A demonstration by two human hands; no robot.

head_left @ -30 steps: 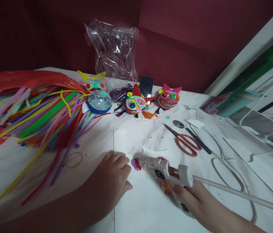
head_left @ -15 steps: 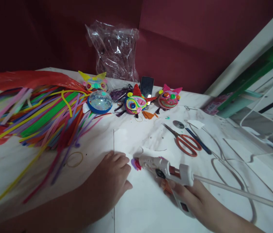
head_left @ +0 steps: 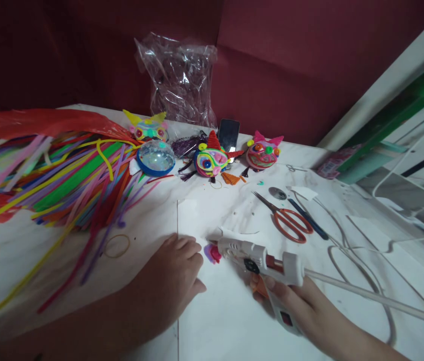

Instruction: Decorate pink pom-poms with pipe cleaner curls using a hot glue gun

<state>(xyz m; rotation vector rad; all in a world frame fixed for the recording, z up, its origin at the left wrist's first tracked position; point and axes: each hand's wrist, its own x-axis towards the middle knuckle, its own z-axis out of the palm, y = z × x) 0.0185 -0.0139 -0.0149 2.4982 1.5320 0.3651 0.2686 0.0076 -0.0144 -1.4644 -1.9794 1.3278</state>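
My right hand is wrapped round the handle of a white glue gun, its fingers at the orange trigger. The gun's nozzle points left, just above a small pink and purple piece on the white sheet. Left of that piece, my left hand rests on the sheet with its fingers curled together; whether anything is under them is hidden. A clear glue stick runs out of the gun's back toward the right.
Red-handled scissors, a dark blue tool and cables lie at the right. Colourful fuzzy strips spread at the left. Several decorated heads, one of them pink, stand at the back beside a phone and a clear bag.
The glue gun in my right hand has shifted slightly right, showing more of the pink piece. My left hand has stayed in place.
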